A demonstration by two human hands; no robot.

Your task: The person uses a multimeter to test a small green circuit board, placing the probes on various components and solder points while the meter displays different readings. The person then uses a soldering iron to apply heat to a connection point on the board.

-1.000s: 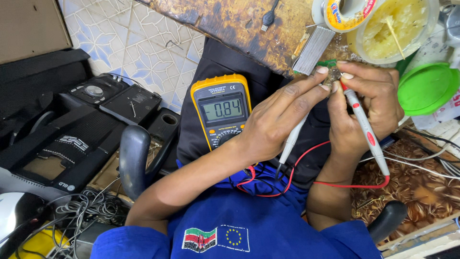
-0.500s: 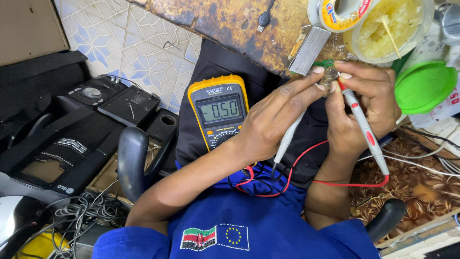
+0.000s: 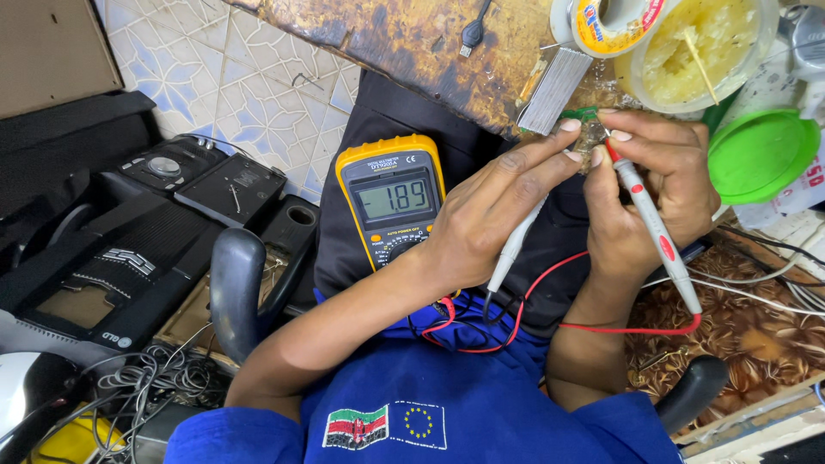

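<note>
The left hand (image 3: 481,228) is clamped on a white probe (image 3: 513,249) and the right hand (image 3: 649,193) on a red-tipped probe (image 3: 655,228), both tips meeting at a small green circuit board (image 3: 584,116) right at the scorched bench edge (image 3: 412,60). Room is tight: a yellow meter (image 3: 391,202) lies on the lap just beside the left wrist. Beyond the board, a clear tub (image 3: 700,51) holds yellowish paste with a stick in it, and a green lid (image 3: 760,155) lies near it.

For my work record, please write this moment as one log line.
left hand: holds black-wired probe | right hand: holds red probe | both tips at small green circuit board | yellow multimeter on lap, display on
</note>
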